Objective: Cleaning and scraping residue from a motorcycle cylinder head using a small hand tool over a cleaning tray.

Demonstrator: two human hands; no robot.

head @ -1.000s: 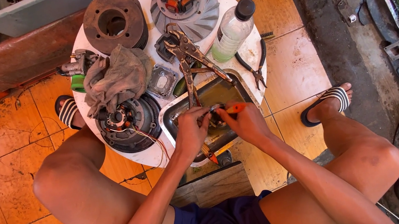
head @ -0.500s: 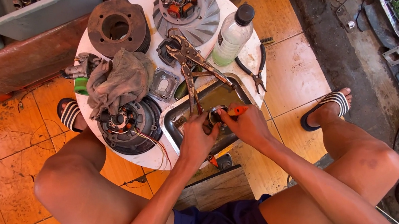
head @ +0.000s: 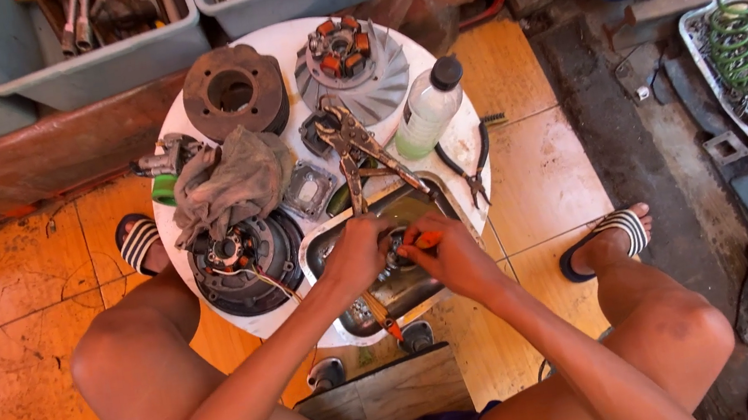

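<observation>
Both hands meet over a shallow metal tray [head: 349,313] that sits at the near edge of a round white table [head: 458,145] between the person's knees. The left hand [head: 359,253] is curled around a small dark part [head: 393,248] held above the tray, the fingers closed on it so that most of it is hidden. The right hand [head: 455,255] grips an orange-handled tool [head: 425,239], its fingers wrapped shut on the handle and its tip lying against the part. Just beyond the hands, locking pliers [head: 355,154] lie across the far rim of the tray. To the left of the tray sits a dark round stator [head: 240,261] with wires, and a grey rag [head: 229,182] is heaped behind it. A clear plastic bottle [head: 424,113] with a black cap lies near the table's right edge, beside black pliers [head: 473,162].
</observation>
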